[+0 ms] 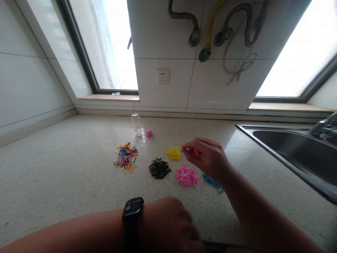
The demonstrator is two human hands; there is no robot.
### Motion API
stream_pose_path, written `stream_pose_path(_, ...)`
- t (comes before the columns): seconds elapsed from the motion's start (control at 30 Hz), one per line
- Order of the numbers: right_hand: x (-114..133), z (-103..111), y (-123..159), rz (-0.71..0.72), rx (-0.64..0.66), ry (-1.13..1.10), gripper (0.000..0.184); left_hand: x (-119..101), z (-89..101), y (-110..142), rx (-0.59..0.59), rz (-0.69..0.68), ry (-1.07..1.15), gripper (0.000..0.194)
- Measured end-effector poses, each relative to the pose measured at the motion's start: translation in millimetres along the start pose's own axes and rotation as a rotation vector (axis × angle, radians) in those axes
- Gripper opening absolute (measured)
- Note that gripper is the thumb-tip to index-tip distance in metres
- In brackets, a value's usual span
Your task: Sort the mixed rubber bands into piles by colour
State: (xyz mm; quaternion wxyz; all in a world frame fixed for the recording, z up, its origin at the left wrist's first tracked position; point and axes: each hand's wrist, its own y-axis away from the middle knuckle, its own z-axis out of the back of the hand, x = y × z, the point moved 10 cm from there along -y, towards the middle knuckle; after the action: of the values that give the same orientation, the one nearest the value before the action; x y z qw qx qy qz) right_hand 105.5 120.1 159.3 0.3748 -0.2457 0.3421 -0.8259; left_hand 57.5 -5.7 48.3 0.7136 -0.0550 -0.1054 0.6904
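My right hand point(206, 153) is over the counter, thumb and index finger pinched on a thin yellow rubber band point(179, 146) at the edge of the yellow rubber band pile point(173, 154). Something red point(196, 153) shows beneath that hand, mostly hidden. Close to my right wrist lies a blue pile point(212, 182), partly covered. Pink rubber bands point(187, 175) and black rubber bands point(159, 168) form two piles in the middle. Farther left is a mixed-colour pile point(126, 156). My left hand point(168, 225), below a black watch, is closed at the counter's front edge; its palm is hidden.
A clear bottle point(136, 124) stands upside down behind the mixed pile, with a pink cap point(149, 133) beside it. At the right is a steel sink point(289, 154) with a faucet point(322, 124). A tiled wall with a socket point(163, 76) closes off the back.
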Motion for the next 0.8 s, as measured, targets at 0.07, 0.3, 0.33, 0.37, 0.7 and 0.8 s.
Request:
stream_pose_path(0.07,-4.3,-2.0,0.1,-0.025,0.006,0.01,0.008,0.6,-0.3,-0.3,0.005,0.0,0.004,0.011)
stream_pose_path(0.3,-16.8,-25.1,0.9,-0.091,0.129,0.024,0.012,2.5,-1.9,-1.5,-0.003,0.007,0.016,0.009)
stream_pose_path(0.33,-18.6,-29.7,1.0,-0.1,0.152,0.031,0.013,2.6,-2.3,-1.5,-0.003,0.008,0.016,0.01)
stream_pose_path(0.37,-20.1,-34.4,1.2,-0.107,0.176,0.036,0.013,2.9,-2.7,-1.5,-0.002,0.01,0.017,0.01)
stream_pose_path(0.7,-46.6,-68.0,8.8,-0.293,0.451,0.205,0.015,4.2,-4.9,-1.3,0.007,0.013,0.021,0.009)
stream_pose_path(0.8,-59.6,-69.9,16.0,-0.312,0.524,0.229,0.014,4.1,-4.0,-1.5,-0.01,0.016,0.012,0.01)
